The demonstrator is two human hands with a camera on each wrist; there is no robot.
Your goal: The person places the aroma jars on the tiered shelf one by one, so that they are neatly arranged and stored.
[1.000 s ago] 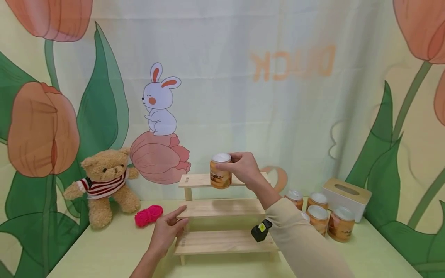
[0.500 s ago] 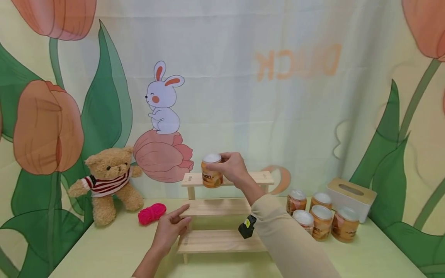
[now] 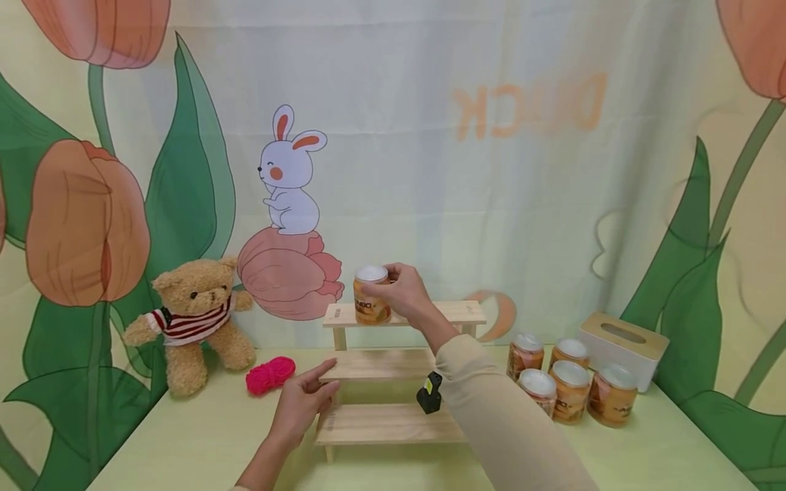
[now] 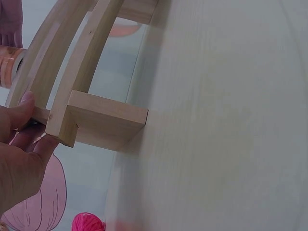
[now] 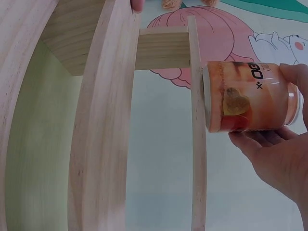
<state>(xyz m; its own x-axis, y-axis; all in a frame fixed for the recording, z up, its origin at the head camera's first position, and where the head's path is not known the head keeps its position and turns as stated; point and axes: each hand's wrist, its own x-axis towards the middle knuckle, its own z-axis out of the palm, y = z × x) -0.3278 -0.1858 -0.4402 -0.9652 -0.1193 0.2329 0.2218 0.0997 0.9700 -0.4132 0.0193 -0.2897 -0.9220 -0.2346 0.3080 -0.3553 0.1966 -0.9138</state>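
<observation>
My right hand (image 3: 402,293) grips an orange can (image 3: 371,310) with a pale lid, thumb on one side and fingers on the other. It is upright at the left part of the top step of a three-step wooden shelf (image 3: 387,424). In the right wrist view the can's base (image 5: 207,98) is right at the top board (image 5: 198,144); whether it bears full weight there I cannot tell. My left hand (image 3: 297,408) pinches the left end of the middle step, thumb above and fingers below, as the left wrist view shows at the board end (image 4: 41,114).
Several similar cans (image 3: 570,392) stand on the table to the right, before a white tissue box (image 3: 623,348) with a wooden lid. A teddy bear (image 3: 196,314) and a pink yarn skein (image 3: 270,375) are on the left. A printed curtain (image 3: 393,170) hangs behind.
The right hand has carried the can leftward along the top step and slightly lowered it relative to the shelf. My left hand stays on the middle step. The head view has shifted slightly.
</observation>
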